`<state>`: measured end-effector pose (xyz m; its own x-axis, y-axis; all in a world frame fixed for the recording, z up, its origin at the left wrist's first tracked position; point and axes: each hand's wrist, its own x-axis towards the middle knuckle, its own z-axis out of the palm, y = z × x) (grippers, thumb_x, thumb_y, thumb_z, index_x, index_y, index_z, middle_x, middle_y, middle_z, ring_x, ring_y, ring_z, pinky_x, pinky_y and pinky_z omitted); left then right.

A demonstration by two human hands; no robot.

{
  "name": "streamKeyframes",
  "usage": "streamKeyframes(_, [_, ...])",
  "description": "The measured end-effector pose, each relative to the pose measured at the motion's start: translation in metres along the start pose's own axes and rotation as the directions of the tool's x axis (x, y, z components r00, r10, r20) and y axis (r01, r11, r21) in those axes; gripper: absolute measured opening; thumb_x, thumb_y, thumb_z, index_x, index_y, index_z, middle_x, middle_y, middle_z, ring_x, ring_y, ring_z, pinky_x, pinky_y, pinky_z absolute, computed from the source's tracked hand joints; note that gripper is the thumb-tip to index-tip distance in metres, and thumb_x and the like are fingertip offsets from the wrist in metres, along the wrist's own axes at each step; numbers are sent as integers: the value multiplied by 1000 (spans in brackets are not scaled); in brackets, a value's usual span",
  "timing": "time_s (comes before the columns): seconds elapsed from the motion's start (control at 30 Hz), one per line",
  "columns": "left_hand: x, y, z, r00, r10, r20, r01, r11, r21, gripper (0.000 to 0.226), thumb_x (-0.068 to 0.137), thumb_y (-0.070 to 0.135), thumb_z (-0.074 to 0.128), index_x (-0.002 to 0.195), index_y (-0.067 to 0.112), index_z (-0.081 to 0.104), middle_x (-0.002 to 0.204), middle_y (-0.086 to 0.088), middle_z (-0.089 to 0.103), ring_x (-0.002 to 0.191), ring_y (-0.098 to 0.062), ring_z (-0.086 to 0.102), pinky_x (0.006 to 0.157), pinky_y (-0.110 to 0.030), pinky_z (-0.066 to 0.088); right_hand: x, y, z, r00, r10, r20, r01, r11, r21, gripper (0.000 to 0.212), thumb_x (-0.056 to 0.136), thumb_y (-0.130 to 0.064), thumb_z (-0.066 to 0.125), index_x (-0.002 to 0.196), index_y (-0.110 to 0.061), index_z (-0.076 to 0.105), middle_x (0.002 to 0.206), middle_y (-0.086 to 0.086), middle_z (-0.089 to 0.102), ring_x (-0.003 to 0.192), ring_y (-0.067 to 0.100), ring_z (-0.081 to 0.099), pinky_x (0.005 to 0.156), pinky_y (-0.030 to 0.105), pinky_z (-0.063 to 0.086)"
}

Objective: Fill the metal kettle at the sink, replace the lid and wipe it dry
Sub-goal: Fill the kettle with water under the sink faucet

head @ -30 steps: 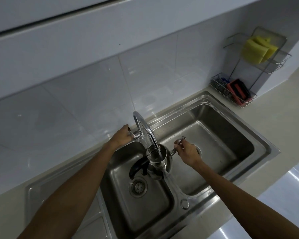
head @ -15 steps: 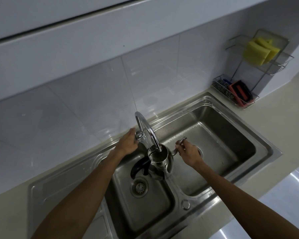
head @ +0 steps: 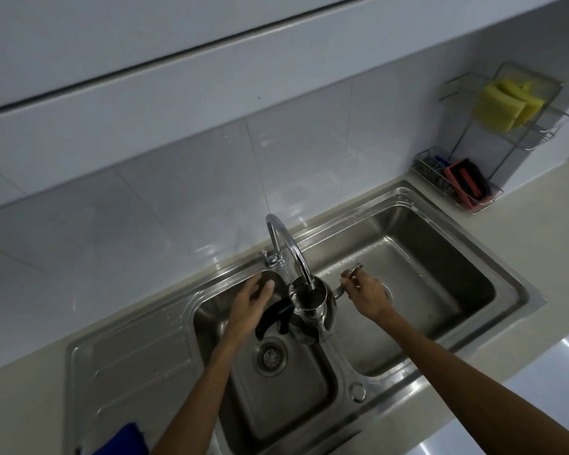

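The metal kettle (head: 312, 320) hangs lidless over the divider of the double sink (head: 440, 310), its open mouth right under the tip of the curved tap (head: 289, 244). Its black handle (head: 273, 318) points left over the left basin. My right hand (head: 365, 293) grips the kettle's curved metal spout on the right side and holds it up. My left hand (head: 253, 298) hovers with fingers spread just left of the kettle, above the black handle, touching nothing. The tap lever (head: 266, 256) is free. No lid is in view.
A blue cloth (head: 122, 440) lies on the drainboard at the bottom left. A wire rack (head: 519, 139) in the right corner holds yellow sponges (head: 503, 105) and a red-black brush (head: 467, 183). The drain strainer (head: 270, 356) sits under the kettle.
My left hand has let go of the tap lever and come down toward the kettle's black handle with fingers spread. My right hand and the kettle stay under the tap.
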<state>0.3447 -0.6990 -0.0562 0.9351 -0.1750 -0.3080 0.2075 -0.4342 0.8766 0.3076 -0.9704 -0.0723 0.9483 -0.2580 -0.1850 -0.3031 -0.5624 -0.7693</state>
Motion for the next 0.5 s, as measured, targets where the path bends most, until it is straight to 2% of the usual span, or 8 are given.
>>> streamKeyframes(0.1, [-22, -12, 7, 986, -17, 163, 2, 996, 94, 84, 80, 45, 76, 150, 27, 34, 137, 14, 48, 125, -5, 47, 99, -20, 41, -1, 1, -3, 1000, 17, -3, -17, 1000, -7, 18, 99, -22, 55, 103, -7, 63, 86, 0, 66, 78, 16, 63, 59, -1, 40])
streamKeyframes(0.2, [-25, -23, 12, 974, 44, 222, -102, 962, 254, 98, 70, 44, 85, 152, 29, 31, 144, 11, 46, 131, -6, 43, 107, -25, 35, -2, 2, -4, 999, 46, 14, -47, 999, 22, 19, 99, -21, 56, 106, -5, 63, 88, 1, 64, 83, 13, 59, 61, -4, 38])
streamKeyframes(0.3, [-18, -26, 11, 980, 85, 178, -135, 947, 290, 87, 74, 38, 84, 148, 28, 40, 142, 5, 54, 128, -5, 49, 107, -23, 38, 0, 1, -4, 997, 59, 54, -62, 997, 51, 24, 98, -27, 57, 115, -11, 62, 100, 2, 69, 91, 10, 60, 58, 1, 39])
streamKeyframes(0.4, [-13, -24, 13, 980, 136, 147, -176, 932, 315, 73, 78, 31, 81, 143, 23, 49, 134, 0, 62, 122, -9, 57, 108, -33, 45, -1, 0, -4, 993, 57, 98, -64, 996, 60, 30, 98, -28, 58, 126, -21, 58, 109, 1, 69, 97, 8, 59, 62, -2, 32])
streamKeyframes(0.47, [-12, -22, 14, 978, 160, 134, -196, 922, 335, 65, 80, 28, 79, 139, 23, 53, 129, 0, 66, 118, -11, 60, 105, -36, 48, -1, 0, -3, 996, 40, 82, -47, 995, 90, 26, 99, -24, 56, 124, -22, 61, 106, 1, 69, 94, 11, 61, 68, -2, 38])
streamKeyframes(0.5, [-12, -21, 15, 978, 166, 124, -199, 919, 341, 61, 81, 27, 78, 137, 24, 55, 126, 1, 68, 116, -11, 62, 103, -36, 49, -1, 0, -1, 997, 29, 68, -37, 991, 125, 23, 99, -22, 56, 121, -21, 63, 103, 1, 69, 92, 13, 62, 75, 2, 43])
